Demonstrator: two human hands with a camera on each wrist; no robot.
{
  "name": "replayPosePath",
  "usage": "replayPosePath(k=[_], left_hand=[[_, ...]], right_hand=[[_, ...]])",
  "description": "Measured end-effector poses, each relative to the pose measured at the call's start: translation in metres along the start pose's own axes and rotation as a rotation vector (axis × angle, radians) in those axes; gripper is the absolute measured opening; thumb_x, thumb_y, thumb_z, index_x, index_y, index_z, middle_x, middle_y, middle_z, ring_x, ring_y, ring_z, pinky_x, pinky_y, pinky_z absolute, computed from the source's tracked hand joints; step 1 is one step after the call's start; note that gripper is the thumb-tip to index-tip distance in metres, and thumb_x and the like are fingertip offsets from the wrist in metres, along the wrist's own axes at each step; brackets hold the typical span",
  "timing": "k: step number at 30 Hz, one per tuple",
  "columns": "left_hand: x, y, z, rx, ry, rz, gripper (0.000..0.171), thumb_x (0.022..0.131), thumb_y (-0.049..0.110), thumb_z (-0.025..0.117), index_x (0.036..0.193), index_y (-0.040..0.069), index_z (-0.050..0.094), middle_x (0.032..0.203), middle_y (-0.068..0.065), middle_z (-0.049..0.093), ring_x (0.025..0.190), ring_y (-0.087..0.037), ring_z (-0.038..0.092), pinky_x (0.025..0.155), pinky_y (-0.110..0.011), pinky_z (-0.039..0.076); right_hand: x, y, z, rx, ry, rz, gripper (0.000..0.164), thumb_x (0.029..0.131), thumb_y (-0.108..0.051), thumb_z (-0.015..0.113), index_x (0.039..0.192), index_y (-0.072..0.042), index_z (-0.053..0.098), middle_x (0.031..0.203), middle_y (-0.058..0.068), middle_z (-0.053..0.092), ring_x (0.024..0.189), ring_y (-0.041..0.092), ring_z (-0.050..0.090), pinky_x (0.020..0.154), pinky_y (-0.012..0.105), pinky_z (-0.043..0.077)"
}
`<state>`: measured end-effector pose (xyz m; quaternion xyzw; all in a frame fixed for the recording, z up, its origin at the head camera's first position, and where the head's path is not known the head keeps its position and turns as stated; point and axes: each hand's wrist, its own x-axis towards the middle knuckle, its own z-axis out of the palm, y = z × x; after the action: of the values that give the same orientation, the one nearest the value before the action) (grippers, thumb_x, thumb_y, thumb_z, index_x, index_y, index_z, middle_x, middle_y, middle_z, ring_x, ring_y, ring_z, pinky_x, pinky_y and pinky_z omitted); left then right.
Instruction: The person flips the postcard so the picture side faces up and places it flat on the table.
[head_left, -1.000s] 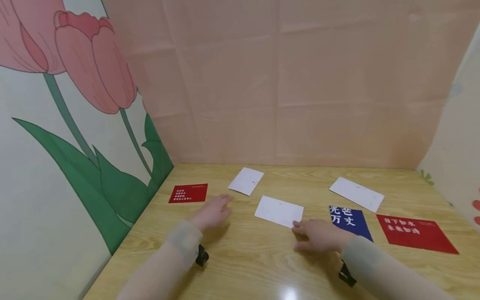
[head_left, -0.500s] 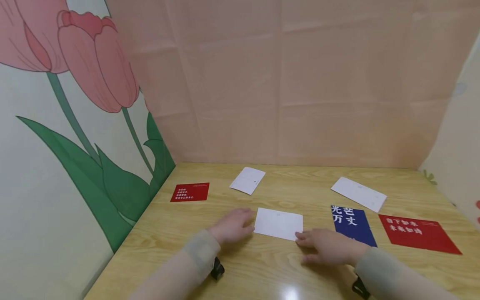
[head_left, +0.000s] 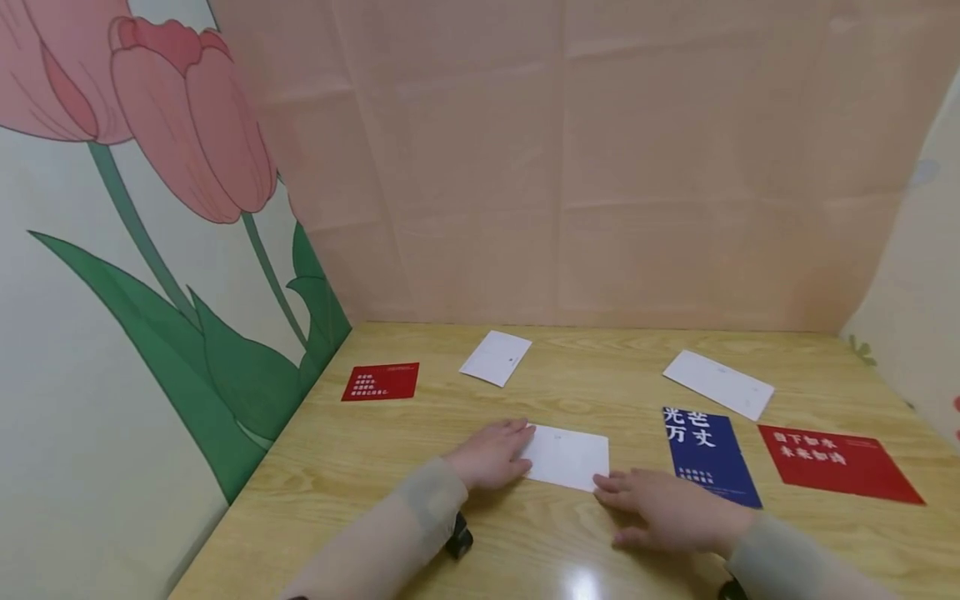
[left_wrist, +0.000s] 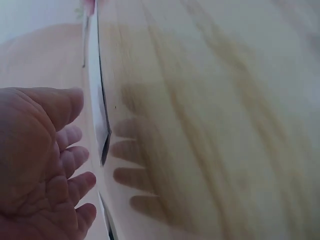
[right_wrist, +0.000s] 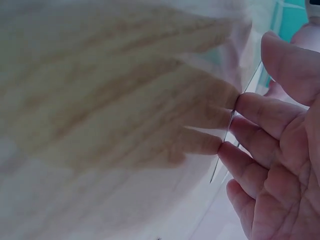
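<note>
A white card lies flat on the wooden table between my two hands. My left hand is at its left end, fingers extended and covering its upper left corner. At the card's lower right corner, the fingertips of my right hand touch it, the fingers loosely extended. In the left wrist view, the left hand has its fingers spread beside the card's thin edge. The right wrist view shows the fingertips of the right hand down at the table surface, with nothing gripped.
A blue card and a red card lie right of my right hand. Farther back are two white cards and a small red card at left. A pink cloth hangs behind the table.
The white card has slid nearer to me under the right fingertips. My left hand has moved right, from beside the small red card to the white card's left end.
</note>
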<state>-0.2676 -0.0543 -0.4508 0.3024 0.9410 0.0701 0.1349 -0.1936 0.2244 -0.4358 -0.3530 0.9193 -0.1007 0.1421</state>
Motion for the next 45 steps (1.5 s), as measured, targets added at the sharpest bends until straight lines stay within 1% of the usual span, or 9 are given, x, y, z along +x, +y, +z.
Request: replayPosePath(k=[6, 12, 17, 22, 29, 32, 38, 41, 45], left_hand=[[0.004, 0.002, 0.002, 0.029, -0.019, 0.001, 0.058, 0.099, 0.040, 0.050, 0.150, 0.015, 0.036, 0.154, -0.001, 0.032, 0.142, -0.018, 0.027, 0.114, -0.034, 0.021], [0.001, 0.005, -0.001, -0.022, -0.009, -0.042, 0.057, 0.091, 0.042, 0.064, 0.142, 0.020, 0.049, 0.145, 0.004, 0.044, 0.136, -0.017, 0.036, 0.111, -0.035, 0.027], [-0.002, 0.008, -0.001, 0.003, 0.013, -0.028, 0.057, 0.084, 0.045, 0.071, 0.135, 0.023, 0.057, 0.132, 0.007, 0.052, 0.125, -0.015, 0.044, 0.106, -0.035, 0.032], [-0.004, 0.010, 0.001, 0.011, 0.035, -0.034, 0.056, 0.080, 0.047, 0.075, 0.130, 0.026, 0.062, 0.123, 0.009, 0.055, 0.116, -0.014, 0.047, 0.099, -0.037, 0.036], [-0.007, 0.016, 0.001, 0.019, 0.057, -0.056, 0.054, 0.077, 0.046, 0.078, 0.124, 0.024, 0.065, 0.121, 0.007, 0.056, 0.115, -0.016, 0.047, 0.097, -0.041, 0.037], [-0.008, 0.018, 0.000, 0.020, 0.055, -0.063, 0.053, 0.076, 0.045, 0.079, 0.123, 0.023, 0.065, 0.122, 0.006, 0.055, 0.115, -0.017, 0.047, 0.097, -0.042, 0.037], [-0.009, 0.019, -0.001, 0.011, 0.051, -0.068, 0.054, 0.076, 0.045, 0.079, 0.123, 0.023, 0.064, 0.124, 0.004, 0.055, 0.117, -0.018, 0.047, 0.098, -0.043, 0.037], [-0.009, 0.018, -0.002, 0.006, 0.056, -0.067, 0.054, 0.075, 0.045, 0.080, 0.122, 0.023, 0.065, 0.124, 0.004, 0.055, 0.117, -0.018, 0.047, 0.096, -0.042, 0.037], [-0.009, 0.018, -0.002, -0.003, 0.064, -0.066, 0.054, 0.074, 0.045, 0.081, 0.120, 0.022, 0.066, 0.123, 0.004, 0.055, 0.115, -0.018, 0.047, 0.094, -0.041, 0.037]], right_hand=[[-0.005, -0.002, 0.001, 0.024, -0.005, -0.003, 0.062, 0.089, -0.062, 0.050, 0.139, -0.025, 0.052, 0.147, -0.004, 0.044, 0.132, 0.031, 0.043, 0.104, 0.057, 0.033], [-0.007, -0.003, -0.002, 0.031, -0.009, -0.014, 0.060, 0.089, -0.063, 0.051, 0.135, -0.024, 0.057, 0.140, -0.006, 0.052, 0.129, 0.029, 0.047, 0.102, 0.058, 0.034], [-0.008, -0.004, -0.003, 0.047, -0.011, -0.019, 0.057, 0.087, -0.061, 0.054, 0.128, -0.023, 0.063, 0.133, -0.008, 0.057, 0.125, 0.029, 0.051, 0.100, 0.058, 0.036], [-0.007, -0.006, -0.005, 0.054, -0.008, -0.029, 0.051, 0.088, -0.057, 0.057, 0.123, -0.022, 0.067, 0.128, -0.008, 0.061, 0.120, 0.027, 0.055, 0.098, 0.055, 0.040], [-0.002, -0.013, -0.011, 0.055, 0.004, -0.057, 0.037, 0.087, -0.048, 0.064, 0.111, -0.020, 0.072, 0.118, -0.003, 0.067, 0.110, 0.021, 0.062, 0.090, 0.047, 0.048], [0.002, -0.015, -0.014, 0.116, -0.010, -0.015, 0.028, 0.087, -0.043, 0.066, 0.104, -0.022, 0.074, 0.111, -0.003, 0.070, 0.102, 0.018, 0.065, 0.085, 0.044, 0.051], [0.015, -0.018, -0.017, 0.134, 0.052, 0.012, 0.019, 0.088, -0.034, 0.068, 0.093, -0.016, 0.075, 0.087, -0.010, 0.067, 0.080, 0.009, 0.062, 0.075, 0.039, 0.051], [0.024, -0.018, -0.018, 0.157, 0.058, 0.046, 0.014, 0.088, -0.029, 0.069, 0.092, -0.017, 0.074, 0.085, -0.013, 0.064, 0.077, 0.006, 0.058, 0.074, 0.038, 0.050], [0.033, -0.018, -0.016, 0.228, 0.061, 0.134, 0.008, 0.087, -0.021, 0.071, 0.094, -0.016, 0.073, 0.085, -0.011, 0.062, 0.076, 0.009, 0.054, 0.074, 0.039, 0.048]])
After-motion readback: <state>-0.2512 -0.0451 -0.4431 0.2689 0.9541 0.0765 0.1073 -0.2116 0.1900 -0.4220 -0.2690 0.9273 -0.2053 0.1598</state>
